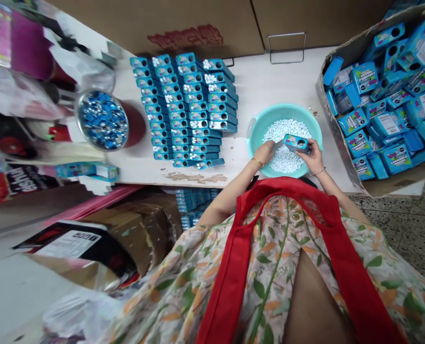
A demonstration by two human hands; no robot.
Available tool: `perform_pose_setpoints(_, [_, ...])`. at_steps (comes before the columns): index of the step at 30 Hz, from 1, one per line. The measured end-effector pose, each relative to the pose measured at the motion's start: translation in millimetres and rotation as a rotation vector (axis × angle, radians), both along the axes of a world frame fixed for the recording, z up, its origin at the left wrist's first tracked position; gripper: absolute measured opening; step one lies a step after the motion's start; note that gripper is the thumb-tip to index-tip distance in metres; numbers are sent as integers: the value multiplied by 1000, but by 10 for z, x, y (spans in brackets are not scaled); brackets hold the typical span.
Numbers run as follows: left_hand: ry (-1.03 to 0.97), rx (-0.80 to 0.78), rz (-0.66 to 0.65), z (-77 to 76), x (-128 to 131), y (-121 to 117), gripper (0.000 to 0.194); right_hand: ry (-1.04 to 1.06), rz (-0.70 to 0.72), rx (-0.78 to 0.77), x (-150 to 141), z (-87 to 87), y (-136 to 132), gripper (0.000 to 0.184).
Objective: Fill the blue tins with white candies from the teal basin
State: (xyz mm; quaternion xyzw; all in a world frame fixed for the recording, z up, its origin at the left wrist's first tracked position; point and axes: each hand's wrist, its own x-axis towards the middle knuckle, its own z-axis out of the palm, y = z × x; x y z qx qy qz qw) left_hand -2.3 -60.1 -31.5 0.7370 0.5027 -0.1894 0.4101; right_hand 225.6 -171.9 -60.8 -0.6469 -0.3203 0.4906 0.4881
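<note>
My right hand (311, 155) grips a small blue candy box (296, 142) over a teal basin (258, 125) filled with small white candies (287, 162). My left hand (266, 152) is closed on a small scoop-like tool (277, 145) whose tip meets the box's end. Both hands hover just above the candies. To the left, several rows of the same blue boxes (187, 110) lie stacked on the white table (269, 76), a few showing white candies inside.
A large cardboard carton (344, 48) at right holds several blue boxes. A round bowl of blue pieces (103, 119) stands at left. More blue boxes (190, 200) and cardboard sit below the table edge. A wire handle (287, 47) lies at the table's back.
</note>
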Motion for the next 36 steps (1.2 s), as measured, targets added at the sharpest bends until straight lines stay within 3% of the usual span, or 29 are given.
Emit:
perform_pose_setpoints(3, [29,-30,-125,-5,71,-89,38,-20,-36,-30,94,-34,-50,74])
perform_pose_setpoints(7, [-143,-176,-286,-20,217,-209,31,-12,-128,-25,277,-23,-54,78])
perform_pose_setpoints(11, [-336,-249,-119,-5,194,-239,22,-17,-165,-8,416,56,-55,78])
perform_pose_setpoints(14, [-473,-306,5,134,-14,-87,26,-47,-182,-25,447,85,-87,79])
perform_pose_setpoints(18, [-595,-318,17,577,-262,271,34,-114,-168,-26,398,104,-115,71])
perform_pose_setpoints(22, [-507,-160,-144,1166,-129,542,30,-161,-43,12,295,211,-74,51])
perform_pose_setpoints(26, [-226,58,-321,1708,237,503,23,-206,78,18,195,336,-7,42])
perform_pose_setpoints(29, [-98,163,-348,1957,367,399,31,-208,94,23,146,357,20,41])
perform_pose_setpoints(31, [-77,200,-336,1938,328,403,32,-190,80,32,137,333,23,41])
perform_pose_setpoints(32, [-81,214,-310,1856,282,433,30,-180,67,34,141,312,21,42])
perform_pose_setpoints(34, [-114,236,-217,1562,177,516,26,-161,26,29,166,264,10,44])
perform_pose_setpoints(36, [-145,216,-108,1171,109,567,25,-146,-20,6,205,217,-4,48])
